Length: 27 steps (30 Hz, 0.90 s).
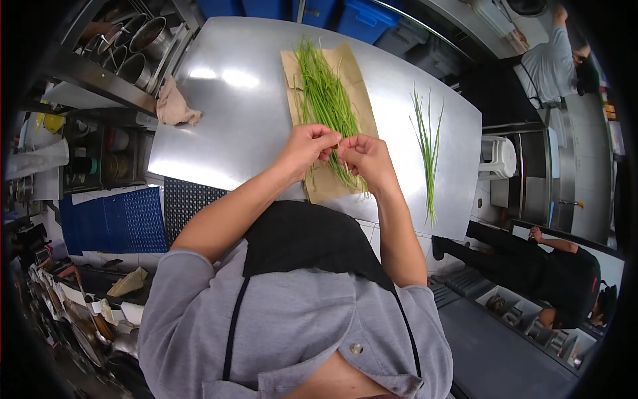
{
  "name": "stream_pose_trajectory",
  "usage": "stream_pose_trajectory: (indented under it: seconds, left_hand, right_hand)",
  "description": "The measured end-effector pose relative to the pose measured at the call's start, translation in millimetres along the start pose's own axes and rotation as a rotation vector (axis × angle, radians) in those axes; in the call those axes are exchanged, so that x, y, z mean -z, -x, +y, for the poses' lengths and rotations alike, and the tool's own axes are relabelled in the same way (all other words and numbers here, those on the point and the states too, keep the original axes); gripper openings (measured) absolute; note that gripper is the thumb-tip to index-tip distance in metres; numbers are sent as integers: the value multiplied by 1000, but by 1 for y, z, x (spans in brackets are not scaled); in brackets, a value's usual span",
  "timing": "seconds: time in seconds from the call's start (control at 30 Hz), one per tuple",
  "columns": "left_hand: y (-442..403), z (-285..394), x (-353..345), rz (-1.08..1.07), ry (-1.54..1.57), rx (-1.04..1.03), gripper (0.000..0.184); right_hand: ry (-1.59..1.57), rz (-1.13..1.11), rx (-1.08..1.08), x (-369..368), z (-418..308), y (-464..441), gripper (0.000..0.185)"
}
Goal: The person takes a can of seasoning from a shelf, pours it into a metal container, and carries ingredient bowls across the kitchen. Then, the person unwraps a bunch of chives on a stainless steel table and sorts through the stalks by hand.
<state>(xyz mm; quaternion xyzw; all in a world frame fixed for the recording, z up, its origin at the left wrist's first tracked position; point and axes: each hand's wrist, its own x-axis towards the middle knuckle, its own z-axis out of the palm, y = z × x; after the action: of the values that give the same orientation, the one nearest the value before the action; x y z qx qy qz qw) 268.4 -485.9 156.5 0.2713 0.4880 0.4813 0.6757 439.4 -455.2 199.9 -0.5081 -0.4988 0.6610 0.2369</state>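
Note:
A large heap of long, thin green chives [329,93] lies on a sheet of brown paper [362,100] in front of me. Over the heap's near half, my left hand [311,145] and my right hand [365,159] meet, fingertips almost touching. Thumb and fingers are pinched on both sides. Whatever is between them is too small to make out, perhaps a single stalk. A smaller bunch of chives [428,156] rests on the bare steel to the right, apart from my hands.
The steel table [226,120] carries a crumpled beige cloth [176,104] at its left edge. Metal pots [151,38] fill a shelf at upper left. Blue bins [362,23] stand beyond the table, a white stool [497,156] to its right. Two other people are on the right side.

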Motion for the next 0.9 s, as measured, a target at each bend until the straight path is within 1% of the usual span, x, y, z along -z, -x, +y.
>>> stream_pose_trajectory:
  seconds: [0.1,0.17,0.27,0.37,0.53,0.67,0.77,0.9]
  left_hand:
    - [-1,4,1,-42,71,69,16]
    - [0,5,-3,-44,103,77,14]
    - [4,2,-12,-81,108,108,13]
    - [-4,6,-12,-88,123,94,12]
    - [-25,22,3,-76,160,68,10]
    - [-44,38,24,-5,225,13,12]
    - [-64,48,49,99,254,-19,12]
    - [-74,51,71,219,214,-93,12]
  right_hand:
    - [16,30,-11,1,-1,18,14]
    - [25,48,-46,2,-5,27,12]
    - [-35,40,-17,6,8,21,11]
    - [24,53,54,10,10,28,11]
    - [78,63,39,32,-1,60,11]
    - [125,59,59,53,-2,84,11]
    - [150,65,55,72,0,99,11]
    - [150,77,51,89,5,113,10]
